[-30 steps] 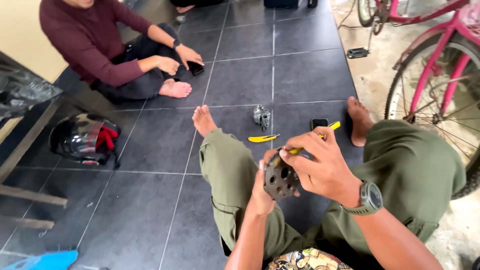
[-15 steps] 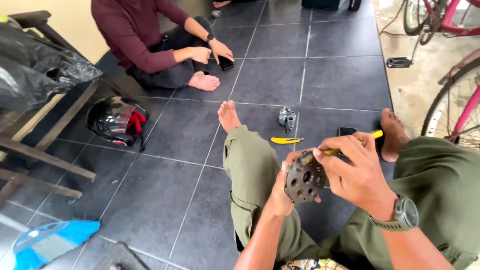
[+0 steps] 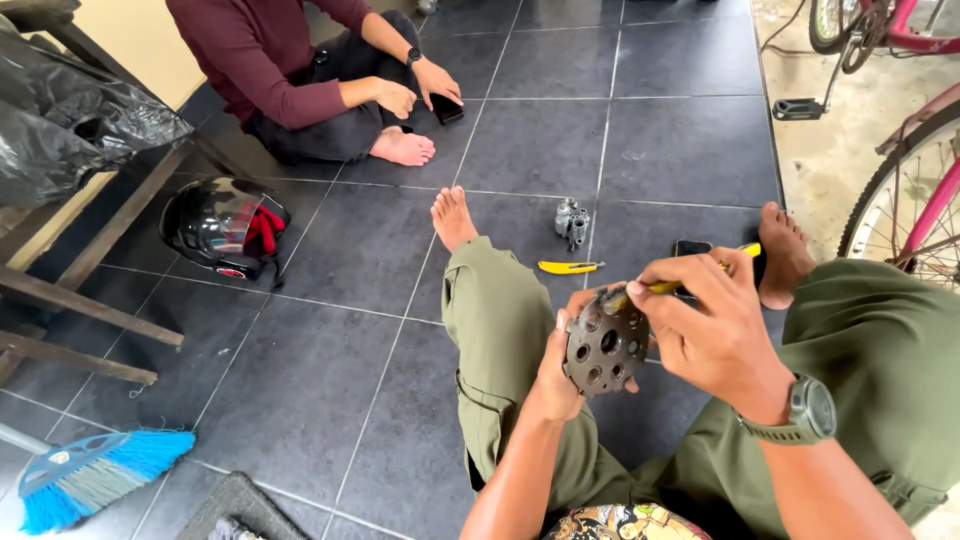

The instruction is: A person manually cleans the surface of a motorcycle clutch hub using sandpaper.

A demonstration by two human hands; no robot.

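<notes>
The disc [image 3: 604, 345] is dull, grimy metal with drilled holes. The tool [image 3: 690, 280] has a yellow plastic handle. The floor [image 3: 330, 330] is matt grey tile; the helmet [image 3: 222, 228] glossy; the trousers [image 3: 500, 330] olive cloth.

Light: soft, even daylight, brightest on the pale concrete ground [image 3: 850, 160] up right of the grip.
Shadows: faint.
Glare: dull sheen on the dark grey floor tiles [image 3: 350, 260].
Focus: sharp throughout.
</notes>
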